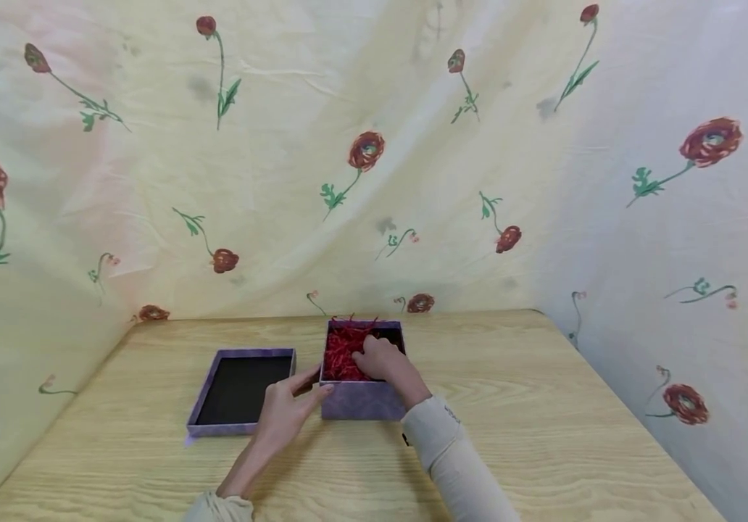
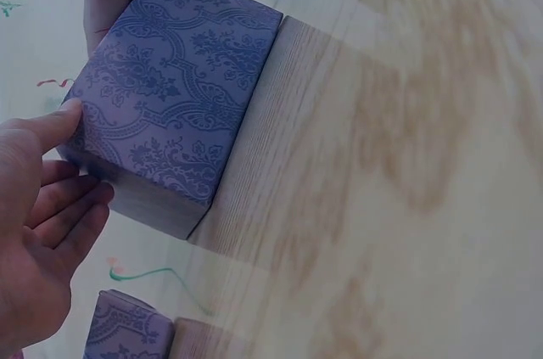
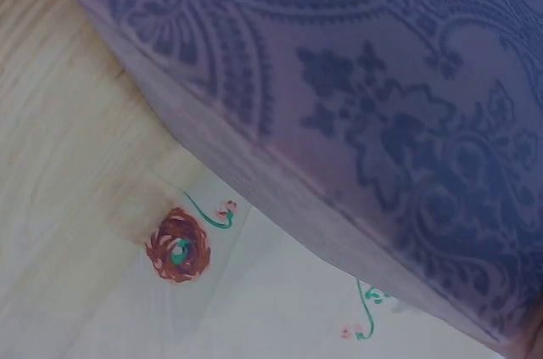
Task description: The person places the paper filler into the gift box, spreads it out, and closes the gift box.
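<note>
While my relaxed left hand [image 1: 283, 412] touches the damask box [image 1: 362, 402], lid [image 1: 238, 391] nearby, red shreds [image 1: 341, 353] crowd my right hand [image 1: 384, 360], grip hidden.

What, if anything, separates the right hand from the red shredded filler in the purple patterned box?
Nothing visible. The box is open on top, the shallow purple lid lies to its left, and the right hand reaches inside beside the filler; contact unclear.
</note>
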Tool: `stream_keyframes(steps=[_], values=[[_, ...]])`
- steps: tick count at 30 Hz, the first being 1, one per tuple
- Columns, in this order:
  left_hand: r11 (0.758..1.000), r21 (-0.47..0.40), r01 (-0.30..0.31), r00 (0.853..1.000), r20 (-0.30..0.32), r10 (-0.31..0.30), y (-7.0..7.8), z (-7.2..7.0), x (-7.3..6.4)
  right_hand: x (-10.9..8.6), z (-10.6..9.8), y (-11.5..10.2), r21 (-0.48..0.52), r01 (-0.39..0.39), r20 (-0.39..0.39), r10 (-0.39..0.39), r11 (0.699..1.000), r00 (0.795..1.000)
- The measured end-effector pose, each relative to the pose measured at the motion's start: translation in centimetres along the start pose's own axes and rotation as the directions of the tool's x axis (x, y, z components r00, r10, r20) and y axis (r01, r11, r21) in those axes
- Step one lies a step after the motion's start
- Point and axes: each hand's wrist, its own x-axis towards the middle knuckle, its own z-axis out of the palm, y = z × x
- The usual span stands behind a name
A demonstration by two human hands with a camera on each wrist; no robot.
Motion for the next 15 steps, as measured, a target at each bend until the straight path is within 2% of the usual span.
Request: stream_keyframes(steps=[5, 9, 15], values=[[1.0, -0.008, 0.012, 1.0, 0.016, -0.011, 0.1, -0.1, -0.1, -0.7, -0.4, -0.4, -0.02, -0.013, -0.035, 0.012, 1.0, 0.999], [1.0, 0.0, 0.008, 1.0, 0.013, -0.008, 0.1, -0.1, -0.1, -1.9, -0.8, -1.0, -0.027, 0.002, -0.113, -0.006, 1.0, 0.994], [1.0, 0.008, -0.007, 1.0, 0.004, 0.007, 0.0, -0.1, -0.1, -2.8, -1.3, -1.2, -0.011, 0.09, -0.246, -0.09, 0.996, 0.965]])
